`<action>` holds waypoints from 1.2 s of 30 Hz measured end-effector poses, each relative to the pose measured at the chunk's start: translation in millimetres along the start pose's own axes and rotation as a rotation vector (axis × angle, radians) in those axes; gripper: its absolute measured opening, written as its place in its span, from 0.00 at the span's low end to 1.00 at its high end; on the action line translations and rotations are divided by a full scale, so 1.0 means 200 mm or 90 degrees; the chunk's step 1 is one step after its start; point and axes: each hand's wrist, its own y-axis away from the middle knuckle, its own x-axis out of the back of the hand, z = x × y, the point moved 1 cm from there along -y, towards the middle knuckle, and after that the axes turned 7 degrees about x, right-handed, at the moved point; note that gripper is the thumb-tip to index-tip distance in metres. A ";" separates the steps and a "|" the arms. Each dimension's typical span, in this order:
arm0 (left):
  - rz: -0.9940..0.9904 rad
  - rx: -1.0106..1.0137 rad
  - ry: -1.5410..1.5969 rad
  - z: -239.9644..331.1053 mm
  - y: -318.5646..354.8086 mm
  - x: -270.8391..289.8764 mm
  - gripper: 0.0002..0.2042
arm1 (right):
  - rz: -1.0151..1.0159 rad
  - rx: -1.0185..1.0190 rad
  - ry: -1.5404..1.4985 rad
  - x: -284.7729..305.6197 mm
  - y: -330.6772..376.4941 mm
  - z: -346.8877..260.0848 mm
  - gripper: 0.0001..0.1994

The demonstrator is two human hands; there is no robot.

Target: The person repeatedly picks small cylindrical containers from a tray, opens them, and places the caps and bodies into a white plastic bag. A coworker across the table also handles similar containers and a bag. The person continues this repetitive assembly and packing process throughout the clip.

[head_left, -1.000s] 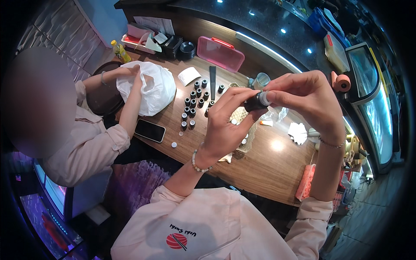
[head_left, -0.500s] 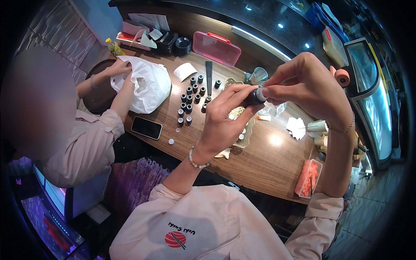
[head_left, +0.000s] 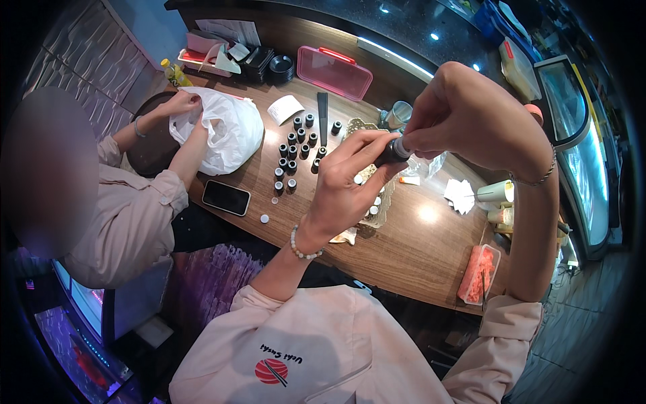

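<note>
My left hand (head_left: 344, 183) is raised above the table with its fingers wrapped round a small dark bottle (head_left: 390, 155). The bottle is tilted, its top toward my right hand (head_left: 471, 124), whose thumb and fingers pinch that top; the fingertips partly hide it. On the table left of my hands stand several small black bottles (head_left: 293, 151), some with white tops. Beneath my hands lies a gold lattice basket (head_left: 382, 214) with small white caps in it, partly covered by my left hand. A loose white cap (head_left: 264, 219) lies near the front edge.
At left a person's hands are in a white plastic bag (head_left: 232, 138), beside a dark round tray (head_left: 145, 156). Near them lies a phone (head_left: 227, 198). A pink-rimmed lid (head_left: 334, 73) leans at the back; a glass (head_left: 399, 114) stands behind my hands. A tub of orange-pink pieces (head_left: 479, 275) sits front right.
My right hand has turned over at the bottle's top, its wrist and forearm swinging slightly to the right. My left hand keeps its grip on the bottle.
</note>
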 end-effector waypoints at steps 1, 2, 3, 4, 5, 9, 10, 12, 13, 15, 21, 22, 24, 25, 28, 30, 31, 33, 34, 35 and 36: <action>0.002 -0.004 -0.009 0.00 0.00 0.00 0.21 | 0.003 0.001 0.006 0.00 0.00 -0.01 0.09; 0.004 -0.008 -0.018 -0.01 0.00 0.00 0.20 | 0.001 -0.004 0.016 0.00 -0.01 -0.01 0.09; 0.005 -0.011 -0.026 -0.02 0.00 0.00 0.20 | 0.000 -0.009 0.026 0.00 -0.01 -0.02 0.09; 0.005 -0.012 -0.034 -0.01 -0.01 0.00 0.20 | -0.002 -0.013 0.036 0.00 -0.01 -0.03 0.09; 0.003 -0.014 -0.040 0.00 -0.01 0.01 0.20 | -0.005 -0.023 0.045 0.00 -0.01 -0.04 0.09; 0.016 -0.049 -0.053 -0.01 -0.02 0.00 0.20 | -0.012 -0.018 0.073 -0.01 -0.02 -0.06 0.09; 0.011 -0.039 -0.044 -0.01 -0.02 0.00 0.20 | -0.012 -0.005 0.078 -0.01 -0.01 -0.06 0.09; 0.003 -0.020 -0.026 -0.01 -0.01 0.00 0.19 | 0.002 0.003 0.106 -0.03 -0.01 -0.05 0.09; -0.004 -0.022 -0.039 -0.01 -0.01 0.01 0.19 | 0.009 0.007 0.120 -0.04 0.00 -0.05 0.09; -0.017 -0.023 -0.068 0.01 -0.01 0.01 0.19 | 0.005 0.011 0.134 -0.04 0.00 -0.06 0.09; -0.017 -0.037 -0.031 -0.03 -0.01 -0.01 0.20 | 0.044 0.066 0.192 -0.07 0.00 -0.06 0.07; -0.021 -0.037 -0.028 -0.03 -0.01 -0.01 0.20 | 0.045 0.061 0.196 -0.07 0.00 -0.06 0.06; -0.027 -0.038 -0.024 -0.02 -0.01 0.00 0.20 | 0.085 0.093 0.212 -0.11 0.01 -0.04 0.06; -0.026 -0.033 -0.024 -0.03 -0.01 0.00 0.20 | 0.100 0.104 0.223 -0.12 0.00 -0.04 0.06; -0.027 -0.025 -0.028 -0.03 -0.01 0.00 0.20 | 0.125 0.118 0.250 -0.13 0.01 -0.03 0.07; -0.031 -0.025 -0.041 -0.01 -0.02 0.00 0.20 | 0.120 0.115 0.241 -0.12 0.01 -0.03 0.07; -0.022 -0.008 -0.013 -0.01 -0.02 0.00 0.20 | 0.112 0.102 0.220 -0.11 0.02 -0.03 0.07; 0.001 0.021 0.040 -0.01 -0.02 0.00 0.20 | 0.092 0.071 0.168 -0.09 0.02 -0.03 0.08; 0.000 0.041 0.046 -0.01 -0.03 0.01 0.20 | 0.081 0.051 0.137 -0.08 0.01 -0.03 0.09; -0.003 0.066 0.091 -0.01 -0.03 0.02 0.20 | 0.110 0.066 0.099 -0.08 0.02 -0.02 0.10; -0.006 0.091 0.135 0.00 -0.03 0.03 0.20 | 0.139 0.081 0.061 -0.07 0.03 0.01 0.11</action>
